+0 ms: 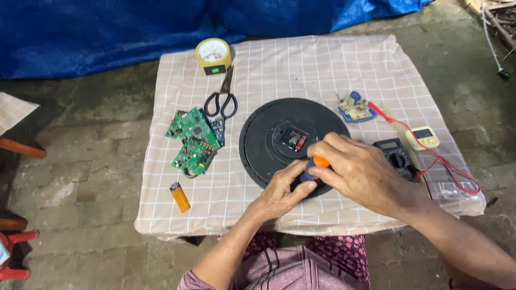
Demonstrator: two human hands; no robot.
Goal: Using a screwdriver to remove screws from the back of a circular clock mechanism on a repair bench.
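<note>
The right hand is curled, fingers together, pinching the orange-tipped handle of a screwdriver from above. The left hand closes its thumb and fingers on the blue lower part of the same handle, over the near edge of a round black clock back that lies flat on the counter. Right of it sit a black multimeter and a small yellow meter; to the left lie green circuit boards, scissors and an orange lighter.
</note>
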